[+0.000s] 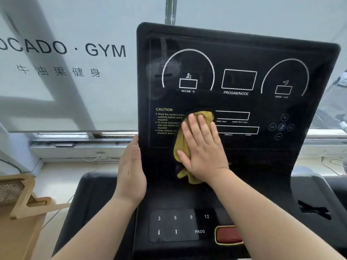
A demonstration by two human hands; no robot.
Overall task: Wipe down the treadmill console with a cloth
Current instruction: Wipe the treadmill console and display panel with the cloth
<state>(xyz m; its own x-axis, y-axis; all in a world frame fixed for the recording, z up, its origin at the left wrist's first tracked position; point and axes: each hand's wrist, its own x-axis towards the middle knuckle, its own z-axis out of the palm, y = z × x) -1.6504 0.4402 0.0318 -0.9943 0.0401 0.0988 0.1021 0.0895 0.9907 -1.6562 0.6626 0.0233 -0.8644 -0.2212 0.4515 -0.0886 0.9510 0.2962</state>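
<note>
Pressing right hand [203, 151] flat on cloth [183, 145], long axis vertical, against console [238, 53].

Console panel [238, 59]: black plastic, smooth, high gloss, mirror-like reflections; white printed markings.
Cloth [181, 147]: mustard-yellow soft fabric, matt, crumpled.
Lower keypad [174, 225]: grey, matt, slightly dusty.
Red button [228, 234]: glossy plastic, yellow rim.
Side housing [90, 192]: dark plastic, dull satin.
Wooden frame [22, 199]: pale wood, matt, woven cane insert.
Window blind [75, 91]: white, matt, printed lettering.
</note>
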